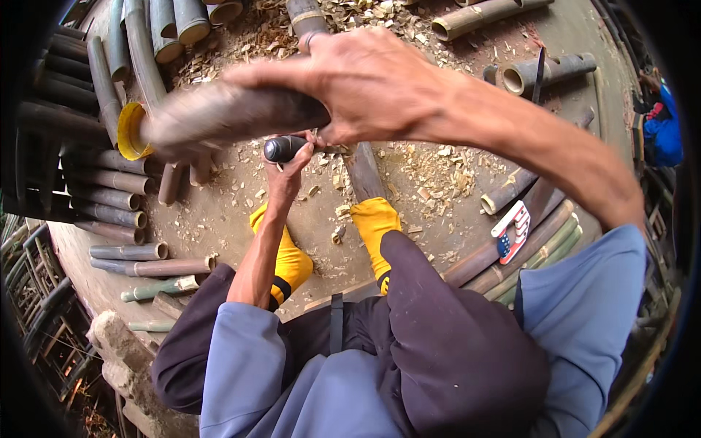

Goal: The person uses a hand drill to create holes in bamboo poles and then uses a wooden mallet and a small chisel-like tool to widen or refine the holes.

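My right hand (pixel 376 84) is raised across the upper middle, wrapped around a thick wooden mallet (pixel 234 117) smeared by motion. Lower down, my left hand (pixel 285 175) grips a chisel by its black handle (pixel 283 150). Its narrow metal blade reaches right to a bamboo pole (pixel 364 174); my right hand and the mallet hang above, so I cannot tell how the tip meets the pole. My right foot, in a yellow sock (pixel 375 223), presses on the pole's near end. The other yellow sock (pixel 292 263) rests on the ground to the left.
Wood chips (pixel 445 175) litter the ground. Cut bamboo tubes (pixel 109 182) lie stacked at left, beside a yellow ring (pixel 132 131). More tubes (pixel 551 73) and an upright blade (pixel 539 73) stand at right. A handle with a flag pattern (pixel 512 232) rests on poles near my right knee.
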The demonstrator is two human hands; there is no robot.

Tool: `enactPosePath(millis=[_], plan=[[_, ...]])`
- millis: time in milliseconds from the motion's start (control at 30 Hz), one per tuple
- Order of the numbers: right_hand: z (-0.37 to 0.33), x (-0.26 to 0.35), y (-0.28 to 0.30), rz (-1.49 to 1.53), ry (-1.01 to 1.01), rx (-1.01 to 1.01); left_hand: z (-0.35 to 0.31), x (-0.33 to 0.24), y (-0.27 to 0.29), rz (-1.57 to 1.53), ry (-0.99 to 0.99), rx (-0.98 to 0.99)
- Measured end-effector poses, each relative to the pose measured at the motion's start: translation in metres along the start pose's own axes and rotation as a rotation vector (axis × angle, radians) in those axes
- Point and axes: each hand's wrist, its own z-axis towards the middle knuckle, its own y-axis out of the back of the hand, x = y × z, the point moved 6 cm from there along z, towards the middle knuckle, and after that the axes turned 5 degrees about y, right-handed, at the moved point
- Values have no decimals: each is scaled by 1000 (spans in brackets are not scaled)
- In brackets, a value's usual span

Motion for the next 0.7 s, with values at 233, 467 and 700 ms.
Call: enactPosePath(millis=[233,467,700], plan=[[-12,-10,-32,-19,-96,397,5,23,21,115,-7,107],[-40,-26,-27,-45,-125,272,13,12,-10,-5,70,-176],[-65,-51,6,166,-218,-207,48,-10,-57,446,84,-112]])
